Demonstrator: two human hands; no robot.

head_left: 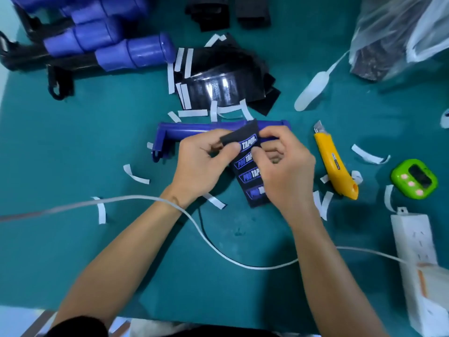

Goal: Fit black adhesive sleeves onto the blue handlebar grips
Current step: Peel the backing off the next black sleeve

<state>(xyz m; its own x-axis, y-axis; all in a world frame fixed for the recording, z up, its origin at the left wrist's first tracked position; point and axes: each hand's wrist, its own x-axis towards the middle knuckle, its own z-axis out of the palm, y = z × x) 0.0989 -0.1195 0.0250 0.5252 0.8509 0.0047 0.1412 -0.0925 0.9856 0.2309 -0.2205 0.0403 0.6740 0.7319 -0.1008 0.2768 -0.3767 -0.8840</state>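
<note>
A black adhesive sleeve (247,176) printed with repeated "PRO TAPER" logos is held between both hands at the table's middle. My left hand (199,164) pinches its upper left corner with thumb and forefinger. My right hand (284,164) pinches the top edge beside it, covering the sleeve's right side. Just behind the hands a blue handlebar grip part (194,131) lies across the green table, untouched. More blue grips (136,53) on black bars are stacked at the back left. A pile of glossy black sleeves (223,81) lies behind the blue part.
White backing strips (136,176) are scattered around. A yellow utility knife (335,164) lies right of my hands, a green timer (414,178) beyond it. A white power strip (413,239) and its cable (218,251) cross the front. A plastic bag (398,37) sits at the back right.
</note>
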